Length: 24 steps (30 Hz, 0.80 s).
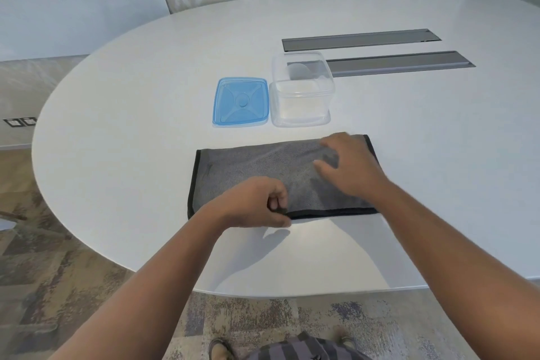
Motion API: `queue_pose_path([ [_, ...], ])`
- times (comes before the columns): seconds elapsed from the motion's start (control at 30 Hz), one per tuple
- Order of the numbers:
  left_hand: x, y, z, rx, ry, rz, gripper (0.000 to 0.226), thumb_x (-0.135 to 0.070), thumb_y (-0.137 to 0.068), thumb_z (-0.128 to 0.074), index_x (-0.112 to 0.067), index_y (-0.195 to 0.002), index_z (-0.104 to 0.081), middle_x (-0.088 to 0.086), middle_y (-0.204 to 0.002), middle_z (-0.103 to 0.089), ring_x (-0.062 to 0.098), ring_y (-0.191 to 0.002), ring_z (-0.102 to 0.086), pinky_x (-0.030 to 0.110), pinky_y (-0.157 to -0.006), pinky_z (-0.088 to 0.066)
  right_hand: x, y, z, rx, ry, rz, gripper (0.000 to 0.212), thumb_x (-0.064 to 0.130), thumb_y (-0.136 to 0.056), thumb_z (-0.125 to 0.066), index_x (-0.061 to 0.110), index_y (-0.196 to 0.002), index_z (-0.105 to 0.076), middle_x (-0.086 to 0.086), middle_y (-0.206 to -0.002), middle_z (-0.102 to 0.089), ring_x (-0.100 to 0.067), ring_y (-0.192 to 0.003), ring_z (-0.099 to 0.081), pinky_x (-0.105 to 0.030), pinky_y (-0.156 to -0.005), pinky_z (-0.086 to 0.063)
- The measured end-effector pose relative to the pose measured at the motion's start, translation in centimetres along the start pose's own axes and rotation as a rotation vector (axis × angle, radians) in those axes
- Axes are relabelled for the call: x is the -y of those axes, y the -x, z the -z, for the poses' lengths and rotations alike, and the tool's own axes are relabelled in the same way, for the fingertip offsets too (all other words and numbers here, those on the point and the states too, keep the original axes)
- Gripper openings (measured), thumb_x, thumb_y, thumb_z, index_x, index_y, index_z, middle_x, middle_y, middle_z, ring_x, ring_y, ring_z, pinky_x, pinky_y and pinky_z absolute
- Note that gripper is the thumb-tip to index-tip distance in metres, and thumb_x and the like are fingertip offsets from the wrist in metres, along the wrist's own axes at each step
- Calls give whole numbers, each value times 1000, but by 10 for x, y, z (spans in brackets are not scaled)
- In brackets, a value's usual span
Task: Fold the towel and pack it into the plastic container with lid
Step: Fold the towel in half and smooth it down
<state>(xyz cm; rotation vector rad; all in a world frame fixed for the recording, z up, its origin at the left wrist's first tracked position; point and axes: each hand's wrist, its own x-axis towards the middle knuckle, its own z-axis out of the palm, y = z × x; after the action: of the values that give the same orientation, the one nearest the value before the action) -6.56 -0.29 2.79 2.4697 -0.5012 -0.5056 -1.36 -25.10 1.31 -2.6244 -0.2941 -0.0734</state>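
I see the grey towel (pixel 263 172) lying flat on the white table (pixel 131 96), a little below the centre of the frame, folded into a wide rectangle with a dark hem along its left, right and lower edges. My left hand (pixel 257 204) sits at the towel's lower edge, just left of the middle of that edge, its fingers curled in and pinching the dark hem between thumb and fingertips. My right hand (pixel 347 166) is up and to the right of it, over the right half of the towel; its fingers are spread and slack, and the hand is blurred, so I cannot tell whether the palm presses on the cloth or floats just above it. It grips nothing that I can make out. The towel stretches out to the left of both hands, with its left part bare.

Above the towel in the frame, near the centre, stands the clear plastic container (pixel 302 96), open at the top and upright. The blue lid (pixel 240 102) lies flat on the table just beside it on the left, close but apart from the towel's upper edge. Two grey strips (pixel 362 40) are set into the tabletop in the upper right, and the container overlaps the end of the lower one.
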Motion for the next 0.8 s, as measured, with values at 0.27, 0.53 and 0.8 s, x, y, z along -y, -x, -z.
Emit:
queue_pose_path([
  [0.27, 35, -15, 12, -791, 124, 311, 17, -30, -90, -68, -26, -106, -62, -4, -113, -54, 20, -108, -52, 32, -90, -41, 28, 1, -48, -46, 112, 87, 46, 50, -91, -51, 23, -126, -64, 4, -133, -59, -23, -125, -49, -47, -98, -47],
  [0.53, 76, -12, 15, -786, 204, 515, 55, -27, -94, -62, -20, -145, -43, 9, -147, -39, 32, -133, -41, 44, -108, -37, 24, 1, -63, 3, 246, 81, 56, 63, -96, -35, 31, -139, -52, 4, -151, -45, -23, -140, -36, -51, -109, -33],
  [0.8, 93, -9, 37, -830, 354, 608, 42, -33, -97, -62, -14, -133, -51, 1, -109, -62, 25, -105, -60, 35, -88, -44, 22, 0, -63, 16, 245, 73, 59, 65, -97, -31, 33, -144, -48, 5, -155, -42, -22, -143, -33, -51, -112, -29],
])
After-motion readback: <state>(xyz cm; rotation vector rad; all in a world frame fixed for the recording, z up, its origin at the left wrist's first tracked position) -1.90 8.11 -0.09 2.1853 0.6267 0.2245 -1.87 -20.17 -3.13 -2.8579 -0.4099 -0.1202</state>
